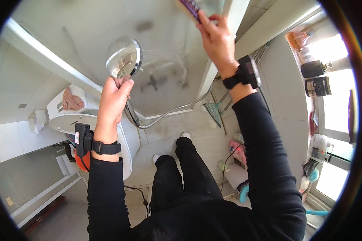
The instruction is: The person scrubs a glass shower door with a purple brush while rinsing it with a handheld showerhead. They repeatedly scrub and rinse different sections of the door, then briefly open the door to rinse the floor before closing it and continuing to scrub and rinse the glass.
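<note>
My left hand (114, 98) is closed around the handle of a chrome shower head (124, 57), whose face is turned toward a frosted glass panel (172, 27). Thin streams of water run from the head across the glass. A flexible metal hose (172, 110) hangs from the handle and curves off to the right. Higher up, on the right, my right hand (218, 40) grips a purple-edged scrubbing pad or brush (192, 8) near the panel's white frame (209, 75). The upper end of that item leaves the view, so its exact kind is unclear.
At left stands a white toilet (126, 156) with its lid (68, 123) raised. A green broom-like tool (213, 113) leans by the frame. Bottles and a dark jar (318, 86) line the windowsill. A pink bag (237, 152) and a pale cylinder (235, 174) sit near my right leg.
</note>
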Tool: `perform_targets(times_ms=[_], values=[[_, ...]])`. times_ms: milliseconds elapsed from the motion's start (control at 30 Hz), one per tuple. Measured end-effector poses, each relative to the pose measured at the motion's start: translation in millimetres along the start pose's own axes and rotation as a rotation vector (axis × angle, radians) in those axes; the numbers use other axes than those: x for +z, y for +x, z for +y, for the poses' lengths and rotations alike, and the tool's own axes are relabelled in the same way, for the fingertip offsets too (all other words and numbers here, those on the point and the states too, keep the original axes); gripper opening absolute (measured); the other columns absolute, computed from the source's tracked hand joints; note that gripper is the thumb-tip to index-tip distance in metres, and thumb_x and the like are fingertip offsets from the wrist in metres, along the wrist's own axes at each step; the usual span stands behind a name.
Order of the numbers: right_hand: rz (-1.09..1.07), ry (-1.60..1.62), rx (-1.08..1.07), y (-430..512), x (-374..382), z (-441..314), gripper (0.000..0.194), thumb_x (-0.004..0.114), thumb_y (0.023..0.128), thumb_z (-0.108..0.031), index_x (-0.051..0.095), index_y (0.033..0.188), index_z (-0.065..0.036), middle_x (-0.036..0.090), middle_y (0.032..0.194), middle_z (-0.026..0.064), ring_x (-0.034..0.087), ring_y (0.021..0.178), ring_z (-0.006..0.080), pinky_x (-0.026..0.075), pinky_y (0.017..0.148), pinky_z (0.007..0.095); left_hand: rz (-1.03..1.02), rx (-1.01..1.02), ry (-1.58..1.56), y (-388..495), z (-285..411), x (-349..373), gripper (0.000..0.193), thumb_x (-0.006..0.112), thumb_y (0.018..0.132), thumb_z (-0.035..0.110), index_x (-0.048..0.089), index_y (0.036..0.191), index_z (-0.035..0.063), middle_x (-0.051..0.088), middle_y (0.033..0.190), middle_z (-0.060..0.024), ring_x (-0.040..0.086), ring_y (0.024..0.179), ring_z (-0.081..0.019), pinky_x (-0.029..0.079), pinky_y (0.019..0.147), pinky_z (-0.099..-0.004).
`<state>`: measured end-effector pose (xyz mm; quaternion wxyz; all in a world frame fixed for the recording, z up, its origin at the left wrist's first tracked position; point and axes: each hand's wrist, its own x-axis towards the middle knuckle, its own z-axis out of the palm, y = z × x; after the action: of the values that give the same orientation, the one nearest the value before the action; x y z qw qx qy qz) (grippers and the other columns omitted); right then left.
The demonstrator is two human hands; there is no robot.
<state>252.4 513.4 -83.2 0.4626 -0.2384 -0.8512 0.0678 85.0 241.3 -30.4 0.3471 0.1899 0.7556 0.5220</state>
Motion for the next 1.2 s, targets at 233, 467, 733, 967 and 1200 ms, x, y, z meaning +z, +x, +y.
perform_targets(times_ms=[233, 467, 733, 967, 1200], values=[[-0.829, -0.25, 0.176, -133, 49, -14, 0.044, 0.064, 0.092, -0.016, 0.062, 0.134, -0.029, 0.059, 0.089, 0.0161, 0.064, 0.083, 0.0359, 0.054, 0.071, 0.0444, 0.001, -0.064, -0.098, 3, -73, -53, 0.032, 0.072, 0.091, 0.027, 0.05, 0.088, 0.0033, 0.065, 0.1, -0.0137, 0.055, 0.068, -0.0091, 0.045, 0.06, -0.0246], [-0.135, 0.053, -0.157, -71, 87, -57, 0.05, 0.057, 0.09, 0.0, 0.058, 0.137, -0.017, 0.061, 0.097, 0.0176, 0.062, 0.087, 0.041, 0.052, 0.075, 0.0449, -0.223, -0.102, -0.187, 4, -132, -95, 0.033, 0.065, 0.097, 0.034, 0.056, 0.108, 0.0047, 0.058, 0.082, 0.0001, 0.055, 0.07, -0.0111, 0.043, 0.066, -0.0242], [-0.698, -0.062, -0.097, -227, 166, -56, 0.07, 0.055, 0.083, 0.006, 0.055, 0.143, -0.031, 0.054, 0.092, 0.0123, 0.061, 0.087, 0.0312, 0.052, 0.077, 0.0396, -0.249, -0.018, -0.516, -11, -209, -102, 0.032, 0.058, 0.101, 0.026, 0.057, 0.119, -0.0002, 0.06, 0.092, -0.0051, 0.055, 0.078, -0.0145, 0.044, 0.076, -0.0264], [-0.661, -0.007, -0.478, -255, 185, -21, 0.066, 0.055, 0.081, 0.012, 0.059, 0.138, -0.022, 0.058, 0.091, 0.0116, 0.061, 0.083, 0.0313, 0.053, 0.075, 0.0405, -0.011, -0.107, -0.586, -28, -293, -76, 0.037, 0.057, 0.102, 0.034, 0.056, 0.122, 0.0024, 0.057, 0.083, -0.0028, 0.054, 0.076, -0.0138, 0.044, 0.069, -0.0285], [-0.291, 0.258, -0.163, -288, 234, -30, 0.063, 0.058, 0.081, 0.013, 0.063, 0.134, -0.019, 0.06, 0.094, 0.0132, 0.062, 0.084, 0.0309, 0.053, 0.073, 0.0352, 0.114, -0.155, -0.677, -41, -363, -36, 0.037, 0.055, 0.103, 0.036, 0.058, 0.118, 0.0028, 0.056, 0.08, -0.0018, 0.052, 0.072, -0.0116, 0.044, 0.065, -0.0279]])
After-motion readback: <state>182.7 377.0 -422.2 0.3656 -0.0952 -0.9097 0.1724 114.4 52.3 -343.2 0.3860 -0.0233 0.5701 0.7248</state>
